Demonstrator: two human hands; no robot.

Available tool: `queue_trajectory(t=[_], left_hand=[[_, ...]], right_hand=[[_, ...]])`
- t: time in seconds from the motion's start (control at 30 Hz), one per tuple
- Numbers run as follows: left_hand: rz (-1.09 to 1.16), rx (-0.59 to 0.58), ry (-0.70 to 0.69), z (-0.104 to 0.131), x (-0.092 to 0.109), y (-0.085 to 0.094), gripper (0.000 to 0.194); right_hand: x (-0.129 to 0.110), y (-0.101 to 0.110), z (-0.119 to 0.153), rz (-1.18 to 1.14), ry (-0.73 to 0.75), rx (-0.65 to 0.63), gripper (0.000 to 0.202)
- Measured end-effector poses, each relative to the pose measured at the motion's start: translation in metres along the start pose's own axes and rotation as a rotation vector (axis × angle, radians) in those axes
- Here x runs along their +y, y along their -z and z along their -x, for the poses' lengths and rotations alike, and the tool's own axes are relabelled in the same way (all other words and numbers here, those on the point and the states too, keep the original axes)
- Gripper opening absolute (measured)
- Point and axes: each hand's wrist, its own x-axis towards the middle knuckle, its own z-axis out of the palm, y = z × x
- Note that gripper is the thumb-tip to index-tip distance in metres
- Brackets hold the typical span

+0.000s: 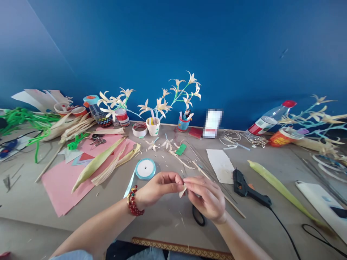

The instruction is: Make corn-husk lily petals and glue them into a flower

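My left hand [166, 186] and my right hand [204, 195] meet at the middle of the table's front. Between their fingertips is a small pale piece of corn husk [182, 191], pinched from both sides. Its upper end is hidden by the fingers. Below my right hand, the black handle of scissors [199, 216] shows in part. A roll of light blue ribbon [145, 168] lies just beyond my left hand. Farther back, two husk flowers [167, 143] rest on the table among small scraps.
A black glue gun [244, 186] with its cord lies to the right, beside a green corn husk [279, 189]. Paper cups [153, 128] holding husk flowers stand along the wall. Pink paper [62, 184] is at left, a tilted bottle [268, 121] at right.
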Motion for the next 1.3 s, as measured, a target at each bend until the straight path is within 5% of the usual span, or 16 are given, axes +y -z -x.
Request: queue_trajectory(t=[0.1, 0.27, 0.47, 0.63, 1.3], left_hand=[[0.016, -0.024, 0.001, 0.001, -0.002, 0.0, 0.022], [-0.119, 0.041, -0.06, 0.002, -0.003, -0.003, 0.024], [-0.561, 0.148, -0.266, 0.0, 0.0, -0.003, 0.018], [-0.52, 0.123, -0.214, -0.001, -0.001, 0.0, 0.016], [-0.056, 0.086, -0.036, -0.002, -0.011, 0.004, 0.024]], right_hand=[[0.004, 0.002, 0.003, 0.025, -0.045, 0.044, 0.03], [0.008, 0.006, 0.008, -0.069, -0.387, 0.227, 0.016], [-0.004, 0.002, -0.005, -0.631, -0.83, -0.084, 0.019], [-0.002, -0.003, -0.007, -0.928, -1.093, -0.14, 0.031], [0.002, -0.006, -0.003, -1.201, -1.253, -0.118, 0.032]])
